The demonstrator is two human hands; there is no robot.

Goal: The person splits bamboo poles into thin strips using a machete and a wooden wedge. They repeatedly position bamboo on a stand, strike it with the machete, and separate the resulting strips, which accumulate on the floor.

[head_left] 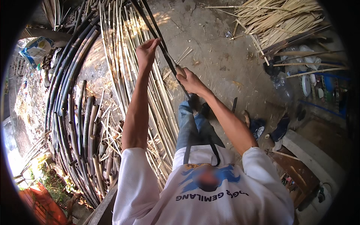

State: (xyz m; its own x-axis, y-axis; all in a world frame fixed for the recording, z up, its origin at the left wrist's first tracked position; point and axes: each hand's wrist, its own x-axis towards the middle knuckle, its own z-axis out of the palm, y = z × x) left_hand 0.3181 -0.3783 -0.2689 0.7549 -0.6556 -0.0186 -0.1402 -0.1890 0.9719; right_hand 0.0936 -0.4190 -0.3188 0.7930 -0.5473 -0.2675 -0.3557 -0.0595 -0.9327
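A long dark bamboo pole [167, 56] runs from the far edge down towards my feet, showing as two dark lengths at its far part. My left hand [146, 54] is raised at its left side, thumb and fingers pinched together against one dark length. My right hand [193, 82] is closed round a light wooden handle [180, 70] beside the bamboo, where the two lengths come together. Any blade on this tool cannot be made out. The near end of the bamboo reaches down by my shins.
Long pale bamboo strips [120, 56] lie on the ground to the left. Beyond them are dark bamboo poles [62, 82]. A heap of thin split slats [281, 22] is at the far right, near a blue rack [330, 90]. An orange sheet [41, 204] lies at the near left.
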